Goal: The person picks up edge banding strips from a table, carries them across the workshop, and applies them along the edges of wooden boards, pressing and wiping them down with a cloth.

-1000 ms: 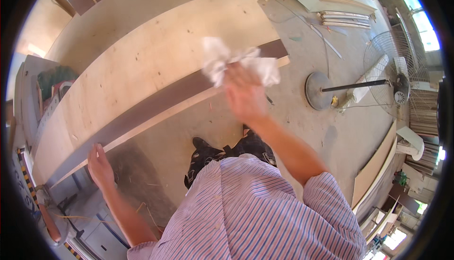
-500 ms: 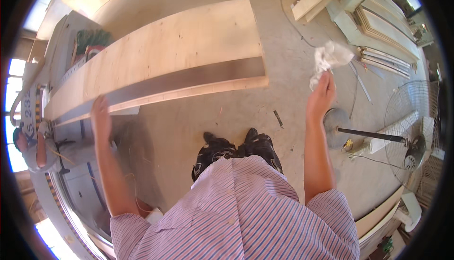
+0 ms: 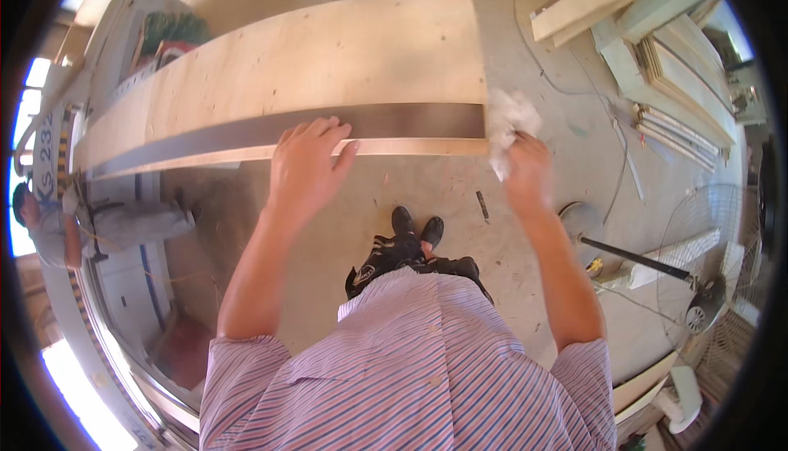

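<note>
A long pale plywood panel [image 3: 361, 49] stretches across the upper middle, with a dark strip [image 3: 427, 119] along its near side and a light wooden lip [image 3: 435, 147] below that. My left hand [image 3: 312, 164] lies on the strip and lip, fingers apart and slightly bent, thumb out. My right hand [image 3: 529, 173] grips a crumpled white rag [image 3: 510, 110] at the panel's right end; some of its fingers are blurred and hidden by the rag.
A co-worker [image 3: 49, 229] stands at the grey machine [image 3: 123, 246] on the left. Stacked boards [image 3: 681, 90] lie at the upper right. A standing fan [image 3: 702, 303] with a round base and a cord are on the floor at my right.
My left hand has slid rightward along the panel's near edge. My right hand, with the rag, went out rightward off the panel and has since moved back leftward and slightly down to the panel's end.
</note>
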`<move>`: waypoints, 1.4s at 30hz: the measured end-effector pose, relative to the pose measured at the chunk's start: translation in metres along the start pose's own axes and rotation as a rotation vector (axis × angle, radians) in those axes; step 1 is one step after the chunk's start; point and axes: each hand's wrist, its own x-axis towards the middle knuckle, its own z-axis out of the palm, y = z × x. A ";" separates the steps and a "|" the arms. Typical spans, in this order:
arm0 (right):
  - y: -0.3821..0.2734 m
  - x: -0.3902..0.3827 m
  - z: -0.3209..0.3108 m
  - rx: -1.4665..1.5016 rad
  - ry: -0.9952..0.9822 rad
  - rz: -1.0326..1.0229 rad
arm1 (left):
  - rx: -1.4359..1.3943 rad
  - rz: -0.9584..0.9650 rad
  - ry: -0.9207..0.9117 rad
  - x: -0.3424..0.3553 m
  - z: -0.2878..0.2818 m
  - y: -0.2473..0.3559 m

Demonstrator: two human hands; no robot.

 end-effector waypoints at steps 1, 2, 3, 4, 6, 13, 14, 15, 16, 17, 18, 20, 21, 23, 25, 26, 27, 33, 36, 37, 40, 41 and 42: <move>0.028 -0.022 -0.002 0.029 0.039 0.139 | -0.014 0.039 0.007 0.002 -0.001 -0.004; 0.050 -0.040 -0.005 0.206 0.134 0.309 | -0.025 0.074 0.027 0.007 0.001 -0.007; 0.070 -0.046 -0.008 0.391 0.224 0.477 | -0.071 0.048 0.008 0.010 0.003 -0.005; 0.077 -0.043 -0.024 0.490 0.218 0.610 | -0.073 0.031 0.008 0.004 0.004 -0.005; 0.059 -0.025 -0.053 0.582 0.224 0.744 | -0.052 0.050 0.058 0.003 0.002 -0.008; -0.013 0.028 -0.081 1.695 0.341 0.738 | -0.330 0.060 0.287 0.002 -0.006 0.024; -0.013 0.029 -0.082 1.693 0.358 0.732 | -0.333 0.075 0.288 0.000 -0.005 0.035; -0.011 0.029 -0.079 1.791 0.352 0.777 | -0.709 0.041 0.083 -0.002 -0.001 0.049; -0.006 0.030 -0.076 1.889 0.344 0.822 | -1.076 0.003 -0.137 -0.002 0.003 0.064; -0.002 0.030 -0.074 1.953 0.292 0.802 | -1.071 0.005 -0.139 -0.001 0.004 0.081; 0.000 0.033 -0.075 1.956 0.300 0.802 | -1.138 -0.039 -0.324 0.004 0.007 0.098; 0.001 0.041 -0.085 2.019 0.204 0.817 | -1.194 -0.091 -0.509 0.009 0.023 0.132; 0.005 0.043 -0.089 2.021 0.163 0.780 | -1.374 -0.108 -0.474 0.009 0.045 0.146; 0.033 0.040 -0.086 1.984 0.150 0.749 | -1.614 -0.155 -0.487 0.024 0.072 0.176; 0.057 0.037 -0.093 1.763 0.202 0.794 | -1.535 -0.163 -0.422 0.046 0.095 0.207; 0.079 0.034 -0.091 1.758 0.202 0.792 | -1.459 -0.167 -0.359 0.058 0.107 0.224; 0.102 0.026 -0.085 1.359 0.061 0.707 | -1.395 0.001 -0.158 0.075 0.116 0.244; 0.192 0.036 -0.102 0.959 -0.218 0.416 | -1.097 -0.151 0.009 0.134 0.158 0.321; 0.234 0.057 -0.112 1.129 -0.347 0.341 | -1.112 -0.223 0.011 0.165 0.171 0.336; 0.246 0.063 -0.106 1.125 -0.345 0.300 | -1.156 -0.333 -0.038 0.176 0.168 0.340; 0.247 0.106 -0.103 0.964 -0.390 0.087 | -1.191 -0.465 -0.041 0.198 0.177 0.332; 0.249 0.122 -0.098 0.977 -0.442 0.062 | -1.215 -0.488 0.028 0.205 0.183 0.329; 0.254 0.139 -0.094 0.977 -0.456 0.019 | -1.212 -0.494 0.074 0.213 0.193 0.326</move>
